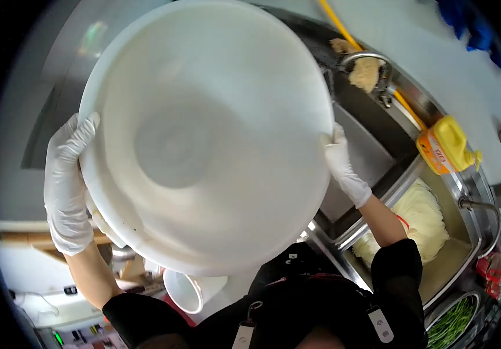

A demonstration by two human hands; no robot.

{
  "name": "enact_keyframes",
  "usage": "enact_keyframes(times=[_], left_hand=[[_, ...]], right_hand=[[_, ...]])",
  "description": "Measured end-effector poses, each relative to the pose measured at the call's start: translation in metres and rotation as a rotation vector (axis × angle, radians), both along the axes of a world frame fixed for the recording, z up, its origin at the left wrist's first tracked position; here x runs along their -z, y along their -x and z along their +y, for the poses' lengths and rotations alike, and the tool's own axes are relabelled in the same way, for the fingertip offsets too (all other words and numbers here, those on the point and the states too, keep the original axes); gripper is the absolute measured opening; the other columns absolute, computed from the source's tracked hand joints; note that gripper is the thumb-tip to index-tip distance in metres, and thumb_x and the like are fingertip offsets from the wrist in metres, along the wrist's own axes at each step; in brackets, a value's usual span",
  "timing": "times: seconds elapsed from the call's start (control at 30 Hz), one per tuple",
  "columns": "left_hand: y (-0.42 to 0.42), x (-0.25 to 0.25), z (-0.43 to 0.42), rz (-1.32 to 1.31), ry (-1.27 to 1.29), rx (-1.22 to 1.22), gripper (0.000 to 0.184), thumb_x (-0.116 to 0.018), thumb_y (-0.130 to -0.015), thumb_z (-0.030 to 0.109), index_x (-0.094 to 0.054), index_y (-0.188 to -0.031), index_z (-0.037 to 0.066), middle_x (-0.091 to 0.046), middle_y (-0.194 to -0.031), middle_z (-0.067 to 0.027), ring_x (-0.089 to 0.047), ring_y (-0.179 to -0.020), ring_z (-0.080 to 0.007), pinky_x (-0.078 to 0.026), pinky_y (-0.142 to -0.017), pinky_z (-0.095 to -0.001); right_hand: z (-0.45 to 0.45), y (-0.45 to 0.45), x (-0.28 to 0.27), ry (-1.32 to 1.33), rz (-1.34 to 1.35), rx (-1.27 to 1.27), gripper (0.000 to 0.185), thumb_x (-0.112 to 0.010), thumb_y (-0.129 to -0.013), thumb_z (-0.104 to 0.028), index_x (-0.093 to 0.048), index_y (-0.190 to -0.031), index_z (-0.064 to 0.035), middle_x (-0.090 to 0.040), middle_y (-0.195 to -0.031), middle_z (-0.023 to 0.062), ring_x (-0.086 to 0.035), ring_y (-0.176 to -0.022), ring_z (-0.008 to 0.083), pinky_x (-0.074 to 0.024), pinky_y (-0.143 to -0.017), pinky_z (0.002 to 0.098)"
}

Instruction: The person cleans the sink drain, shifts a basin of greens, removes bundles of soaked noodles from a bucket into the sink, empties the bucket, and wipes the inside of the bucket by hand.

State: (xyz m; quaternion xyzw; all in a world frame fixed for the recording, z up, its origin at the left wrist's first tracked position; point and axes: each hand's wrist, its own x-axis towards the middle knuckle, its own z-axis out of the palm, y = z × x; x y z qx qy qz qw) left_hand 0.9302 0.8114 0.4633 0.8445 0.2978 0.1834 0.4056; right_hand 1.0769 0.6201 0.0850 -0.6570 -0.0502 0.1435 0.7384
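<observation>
A large round white plastic basin (pixel 233 116) fills the middle of the head view, its open side facing me. My left hand (pixel 67 168), in a white glove, grips the rim on the left with the thumb over the edge. On the opposite side my right hand (pixel 342 166), gloved too, is closed on the rim. A few small dark specks show on the basin's lower left inner wall. Below that rim a second pale edge shows; what it belongs to is hidden. The basin is held up beside the sink and covers part of it.
To the right is a steel double sink (pixel 355 145) with a pale stringy mass (pixel 422 218) in the nearer bowl. A yellow jug (pixel 445 145), a faucet (pixel 483 206) and a yellow hose (pixel 340 24) line its edge. Green vegetables (pixel 451 326) lie lower right; a white bucket (pixel 183 291) stands below.
</observation>
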Motion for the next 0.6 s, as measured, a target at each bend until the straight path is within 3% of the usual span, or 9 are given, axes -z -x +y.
enact_keyframes(times=[0.17,0.33,0.5,0.53,0.6], left_hand=[[0.098,0.021,0.030,0.077,-0.338,-0.148,0.025,-0.056,-0.075,0.010,-0.058,-0.095,-0.006,-0.058,-0.076,-0.0049,-0.051,-0.068,-0.0110,-0.041,-0.064,-0.0230],[0.210,0.077,0.085,-0.012,-0.152,-0.249,0.029,-0.053,-0.069,0.002,-0.056,-0.097,-0.006,-0.059,-0.081,-0.0066,-0.051,-0.072,-0.0116,-0.042,-0.066,-0.0237],[0.286,0.129,0.108,-0.202,0.016,-0.254,0.022,-0.054,-0.068,-0.006,-0.052,-0.089,-0.001,-0.052,-0.078,-0.0004,-0.046,-0.070,-0.0079,-0.040,-0.066,-0.0197],[0.297,0.138,0.113,-0.184,0.012,-0.279,0.021,-0.055,-0.067,-0.006,-0.052,-0.087,0.000,-0.051,-0.076,-0.0001,-0.045,-0.068,-0.0075,-0.039,-0.065,-0.0196],[0.310,0.148,0.118,-0.210,0.083,-0.283,0.020,-0.058,-0.065,-0.005,-0.051,-0.082,0.001,-0.049,-0.073,0.0007,-0.042,-0.065,-0.0063,-0.038,-0.062,-0.0194]], right_hand=[[0.019,0.059,-0.018,-0.068,-0.049,-0.015,0.032,-0.046,-0.087,-0.002,-0.042,-0.118,0.0005,-0.057,-0.100,0.0093,-0.055,-0.090,0.0145,-0.0449,-0.077,0.0265],[0.029,0.115,-0.016,0.048,-0.108,-0.103,0.033,-0.048,-0.085,0.000,-0.041,-0.118,0.0016,-0.057,-0.100,0.0103,-0.055,-0.090,0.0161,-0.0446,-0.079,0.0271],[0.030,0.157,-0.016,0.304,-0.242,-0.157,0.032,-0.051,-0.083,-0.003,-0.045,-0.114,0.0023,-0.057,-0.099,0.0107,-0.055,-0.088,0.0159,-0.0453,-0.077,0.0291],[0.029,0.162,-0.016,0.340,-0.186,-0.159,0.035,-0.052,-0.082,-0.004,-0.044,-0.116,0.0024,-0.057,-0.098,0.0129,-0.056,-0.088,0.0199,-0.0444,-0.080,0.0321],[0.030,0.173,-0.025,0.579,-0.357,-0.124,0.039,-0.053,-0.081,-0.004,-0.043,-0.118,0.0020,-0.055,-0.101,0.0158,-0.054,-0.092,0.0245,-0.0429,-0.083,0.0350]])
